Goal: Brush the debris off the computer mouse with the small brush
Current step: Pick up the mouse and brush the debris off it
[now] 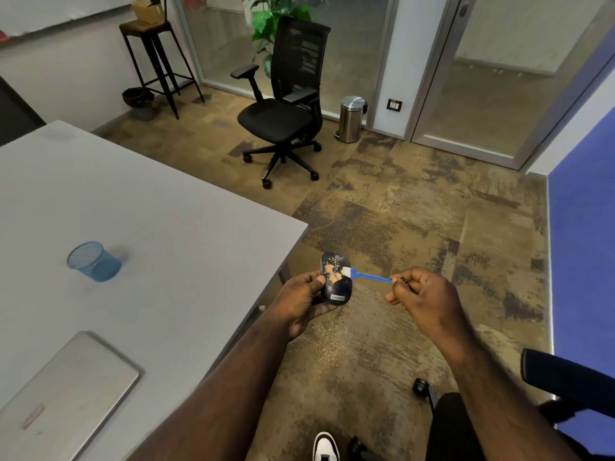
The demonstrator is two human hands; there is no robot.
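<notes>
- Your left hand (pixel 301 302) grips the black computer mouse (pixel 334 280), fingers curled under it, thumb pressed on its left edge; mouse is held in the air just past the table (pixel 159 207) corner, over the carpet (pixel 399 227).
- Your right hand (pixel 421 294) is closed in a pinch on the end of the small brush (pixel 366 275), blue handle.
- White bristle tip touches the mouse's top, right side.
- Tan debris (pixel 332 273) sits mid-top of the mouse, specks scattered around it.
- More tan specks lie on the carpet below your hands.
- On the table: blue mesh cup (pixel 94 261), closed laptop (pixel 66 394), both well apart from the mouse.
</notes>
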